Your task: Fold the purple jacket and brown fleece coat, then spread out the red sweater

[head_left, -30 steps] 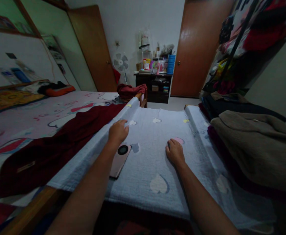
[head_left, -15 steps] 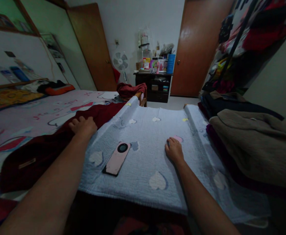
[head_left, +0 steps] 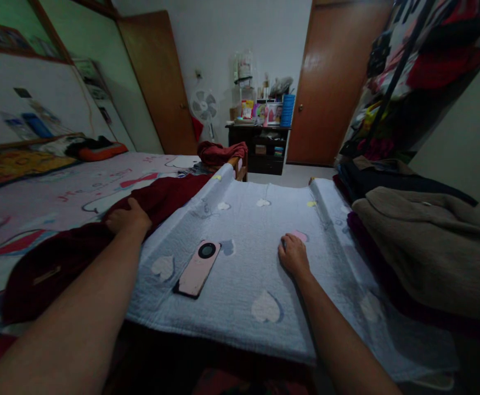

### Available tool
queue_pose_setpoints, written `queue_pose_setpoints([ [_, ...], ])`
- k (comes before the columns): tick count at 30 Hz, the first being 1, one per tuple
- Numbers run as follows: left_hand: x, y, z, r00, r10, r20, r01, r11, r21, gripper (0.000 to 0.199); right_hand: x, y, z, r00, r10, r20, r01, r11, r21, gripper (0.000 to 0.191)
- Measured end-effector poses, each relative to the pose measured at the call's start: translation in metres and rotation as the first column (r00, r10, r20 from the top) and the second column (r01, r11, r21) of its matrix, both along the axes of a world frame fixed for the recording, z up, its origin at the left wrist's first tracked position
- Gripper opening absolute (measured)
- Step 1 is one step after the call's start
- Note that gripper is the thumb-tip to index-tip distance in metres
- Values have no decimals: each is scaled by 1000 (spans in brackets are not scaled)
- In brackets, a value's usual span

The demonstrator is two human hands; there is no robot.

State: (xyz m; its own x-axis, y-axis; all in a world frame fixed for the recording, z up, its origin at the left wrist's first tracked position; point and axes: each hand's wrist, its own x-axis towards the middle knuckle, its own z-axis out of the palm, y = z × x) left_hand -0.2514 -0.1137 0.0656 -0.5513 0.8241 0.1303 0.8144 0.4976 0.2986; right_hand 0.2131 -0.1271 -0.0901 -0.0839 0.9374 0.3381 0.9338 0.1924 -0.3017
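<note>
My left hand (head_left: 128,217) is on a dark red garment (head_left: 169,195) along the bed's near edge. Its fingers curl into the cloth and the thumb stands raised. My right hand (head_left: 294,255) rests on a light blue blanket with heart shapes (head_left: 248,258), fingers curled inward beside a pink heart. A small dark spot shows at its fingertips; what it is I cannot make out. Between the hands, nearer the left, a pink phone (head_left: 197,269) lies on the blanket with its round black camera facing up.
To the right sits a pile of folded clothes, a grey-brown coat (head_left: 424,236) on top. The bed (head_left: 87,192) with a patterned sheet stretches left. Farther back are a reddish cloth (head_left: 221,152), a fan (head_left: 204,105), a dark cabinet (head_left: 260,145) and hanging clothes (head_left: 449,68).
My left hand has slid slightly left and toward me over the dark red garment, its fingers going from spread to curled. The right hand and the phone stay in place.
</note>
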Motion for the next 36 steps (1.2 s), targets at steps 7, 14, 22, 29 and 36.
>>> queue_pose_setpoints([
  [7,6,1,4,983,125,-136,-136,988,-75,33,0,1,-2,1000,0,-3,0,1000,10,30],
  [14,49,0,24,971,-20,-238,135,867,479,51,0,0,1,1000,15,17,-15,1000,4,26],
  [22,124,8,65,929,-161,-332,351,667,658,49,-2,-1,5,1000,6,15,-6,1000,21,23],
  [29,219,-2,30,708,-505,-493,674,692,259,37,-1,-1,-1,1000,-8,2,8,1000,30,29],
  [36,231,-11,-38,550,-753,-361,748,636,-188,34,0,-1,-1,1000,-7,-13,7,1000,19,30],
])
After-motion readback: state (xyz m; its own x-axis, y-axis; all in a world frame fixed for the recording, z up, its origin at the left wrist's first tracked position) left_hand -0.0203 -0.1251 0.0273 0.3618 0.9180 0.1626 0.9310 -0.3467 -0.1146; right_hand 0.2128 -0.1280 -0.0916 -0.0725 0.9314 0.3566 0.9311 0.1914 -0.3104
